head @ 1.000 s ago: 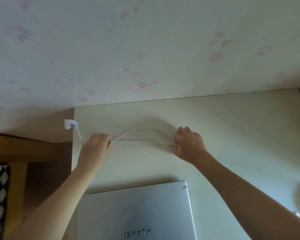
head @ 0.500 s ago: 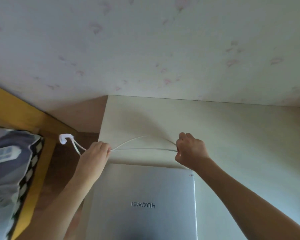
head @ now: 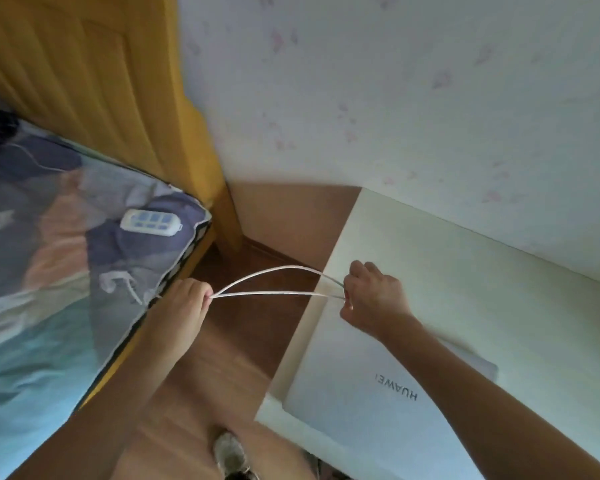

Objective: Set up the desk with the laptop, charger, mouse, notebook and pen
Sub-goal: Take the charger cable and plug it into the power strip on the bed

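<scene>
A white charger cable [head: 274, 280] stretches in two strands between my hands, over the floor gap beside the desk. My left hand [head: 184, 306] grips one end, with a white plug end [head: 113, 280] dangling past it near the bed. My right hand [head: 373, 299] grips the other end above the desk's left edge. A closed silver laptop [head: 371, 407] lies on the white desk [head: 465, 271], just below my right hand. Mouse, notebook and pen are not in view.
A bed with a patterned cover [head: 66, 271] and a yellow wooden headboard [head: 101, 81] stands at the left. A white power strip [head: 151, 221] lies on the bed. Wooden floor [head: 257, 323] separates bed and desk. A papered wall [head: 395, 98] backs the desk. My foot [head: 231, 455] shows below.
The view swung left, bringing the bed and power strip into sight. Both hands carried the stretched cable left, off the desk's edge and over the floor.
</scene>
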